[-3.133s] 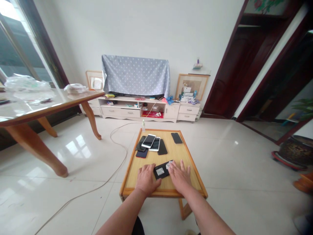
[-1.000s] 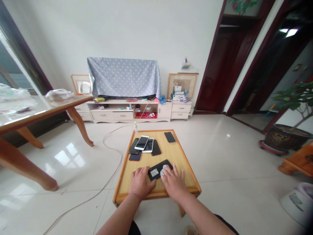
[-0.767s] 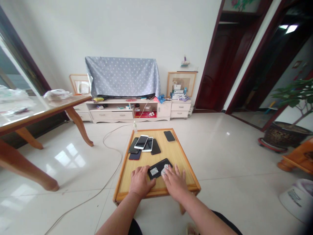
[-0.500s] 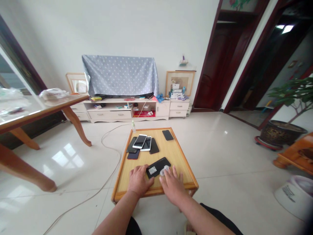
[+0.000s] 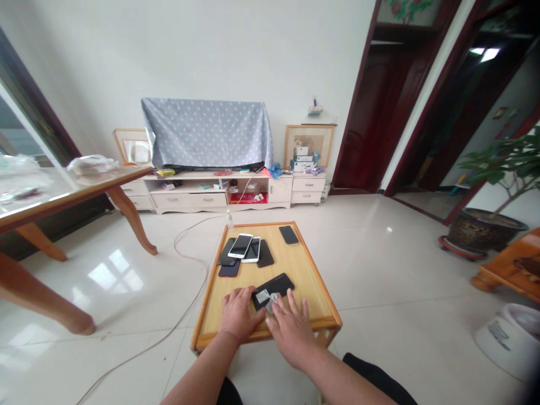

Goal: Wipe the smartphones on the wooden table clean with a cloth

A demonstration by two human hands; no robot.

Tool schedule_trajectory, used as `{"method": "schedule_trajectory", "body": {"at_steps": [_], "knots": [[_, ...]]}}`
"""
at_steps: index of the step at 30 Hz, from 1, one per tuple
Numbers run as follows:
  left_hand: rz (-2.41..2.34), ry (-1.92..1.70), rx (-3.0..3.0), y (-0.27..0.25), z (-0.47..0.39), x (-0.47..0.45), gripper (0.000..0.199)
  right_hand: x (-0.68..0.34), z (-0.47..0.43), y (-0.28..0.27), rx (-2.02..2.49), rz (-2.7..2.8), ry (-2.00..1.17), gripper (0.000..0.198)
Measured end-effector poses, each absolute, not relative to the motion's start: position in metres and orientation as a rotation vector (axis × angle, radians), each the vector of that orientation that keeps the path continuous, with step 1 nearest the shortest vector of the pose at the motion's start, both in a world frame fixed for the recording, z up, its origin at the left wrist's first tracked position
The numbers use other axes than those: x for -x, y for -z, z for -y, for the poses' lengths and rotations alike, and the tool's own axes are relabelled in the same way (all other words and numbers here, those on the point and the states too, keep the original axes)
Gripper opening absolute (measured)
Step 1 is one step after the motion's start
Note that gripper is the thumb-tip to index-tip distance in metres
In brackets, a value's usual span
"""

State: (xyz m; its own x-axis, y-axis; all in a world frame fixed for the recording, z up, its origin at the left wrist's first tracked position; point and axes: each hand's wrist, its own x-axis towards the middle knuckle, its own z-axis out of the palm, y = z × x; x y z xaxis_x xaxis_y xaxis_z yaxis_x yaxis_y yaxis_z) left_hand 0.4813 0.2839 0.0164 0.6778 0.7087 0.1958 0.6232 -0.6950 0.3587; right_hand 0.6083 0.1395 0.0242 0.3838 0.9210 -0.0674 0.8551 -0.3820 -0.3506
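Now the left hand (image 5: 239, 315) is gripping a phone (image 5: 280, 282), the right hand (image 5: 291, 331), fingers spread, is pressing a wad (image 5: 272, 304) onto it, and more phones (image 5: 240, 246) are lying beyond both.

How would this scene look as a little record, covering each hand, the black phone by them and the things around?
Left hand: fingers and thumb at the left end of the black phone
Right hand: fingertips on a crumpled pale wipe
Black phone: white label facing up
Surface: small wooden table
Other phones: overlapping group beyond, one dark phone apart
Bottle: upright, far left corner
Background: polka-dot cloth above a white cabinet
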Motion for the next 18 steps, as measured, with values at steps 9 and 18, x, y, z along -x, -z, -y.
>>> {"method": "schedule_trajectory", "body": {"at_steps": [9,18], "knots": [[-1.073,-0.449,-2.624,-0.017,-0.283,-0.481,0.053,-0.631,-0.157,-0.035,2.502,1.434,-0.384,0.064],[-1.075,-0.446,-2.612,-0.015,-0.283,-0.481,0.057,-0.612,-0.162,-0.047,2.24,1.673,-0.508,0.063]]}}
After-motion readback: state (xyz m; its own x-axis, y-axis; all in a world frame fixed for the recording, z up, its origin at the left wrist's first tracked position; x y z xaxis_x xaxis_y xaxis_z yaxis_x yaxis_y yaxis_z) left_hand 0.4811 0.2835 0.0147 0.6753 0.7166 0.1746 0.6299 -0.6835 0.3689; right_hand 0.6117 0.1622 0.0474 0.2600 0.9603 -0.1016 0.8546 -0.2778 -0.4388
